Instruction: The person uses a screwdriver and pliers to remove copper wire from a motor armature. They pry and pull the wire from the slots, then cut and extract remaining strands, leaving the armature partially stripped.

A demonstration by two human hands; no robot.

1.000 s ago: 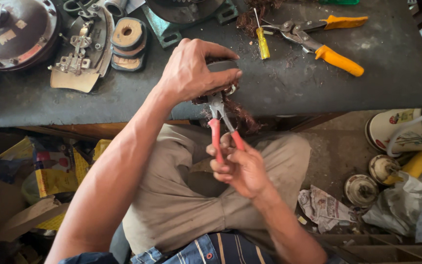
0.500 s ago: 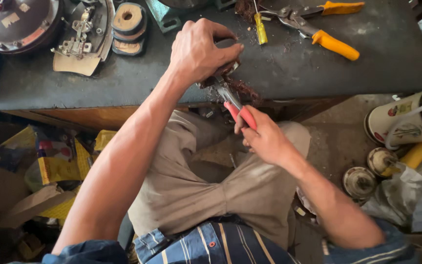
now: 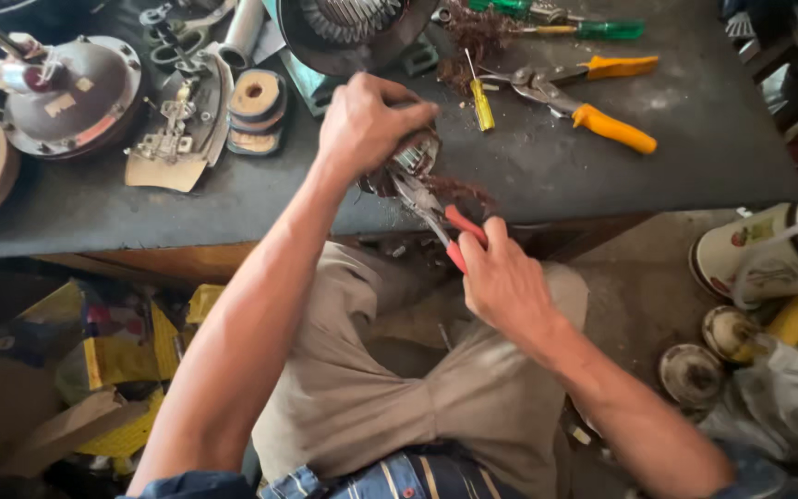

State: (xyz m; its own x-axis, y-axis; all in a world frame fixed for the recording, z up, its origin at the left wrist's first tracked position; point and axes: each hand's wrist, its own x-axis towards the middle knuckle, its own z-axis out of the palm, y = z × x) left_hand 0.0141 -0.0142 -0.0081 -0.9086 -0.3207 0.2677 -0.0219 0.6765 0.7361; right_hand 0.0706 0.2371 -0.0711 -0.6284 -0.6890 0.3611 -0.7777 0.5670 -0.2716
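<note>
My left hand (image 3: 369,125) presses down on a round metal motor core (image 3: 415,157) with copper winding at the near edge of the dark workbench (image 3: 547,176). My right hand (image 3: 502,282) grips the red handles of a pair of pliers (image 3: 431,211), whose jaws reach into the core under my left hand. Frayed copper wire (image 3: 459,189) lies beside the core. Most of the core is hidden by my left fingers.
On the bench lie orange-handled snips (image 3: 593,115), a yellow screwdriver (image 3: 480,97), green screwdrivers (image 3: 593,28), a fan motor housing (image 3: 71,92), tape rolls (image 3: 256,106) and a large stator (image 3: 353,32). Cans (image 3: 768,249) stand on the floor at right, yellow packaging (image 3: 113,360) at left.
The view has tilted so the bench sits lower in the frame. My right hand with the pliers has moved up closer to the core; my left hand stays on it.
</note>
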